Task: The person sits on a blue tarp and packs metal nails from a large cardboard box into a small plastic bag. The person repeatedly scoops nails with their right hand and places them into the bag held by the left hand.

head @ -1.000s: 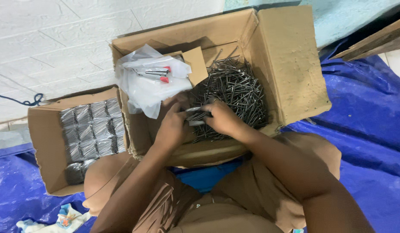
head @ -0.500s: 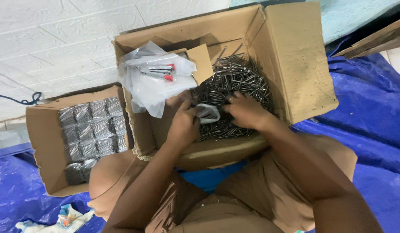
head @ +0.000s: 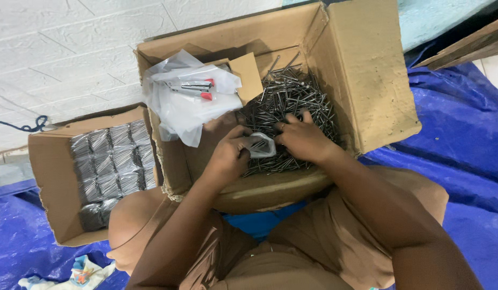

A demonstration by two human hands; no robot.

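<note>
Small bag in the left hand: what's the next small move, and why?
Probably close the right hand on a few nails and bring them to the small bag. The left hand holds the bag open beside the pile, and the right hand's fingers are spread on the loose nails in the big box, right next to it.

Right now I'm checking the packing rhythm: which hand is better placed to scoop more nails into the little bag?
Probably the right hand: it rests on the nails, while the left hand holds the small clear bag open beside it.
</note>
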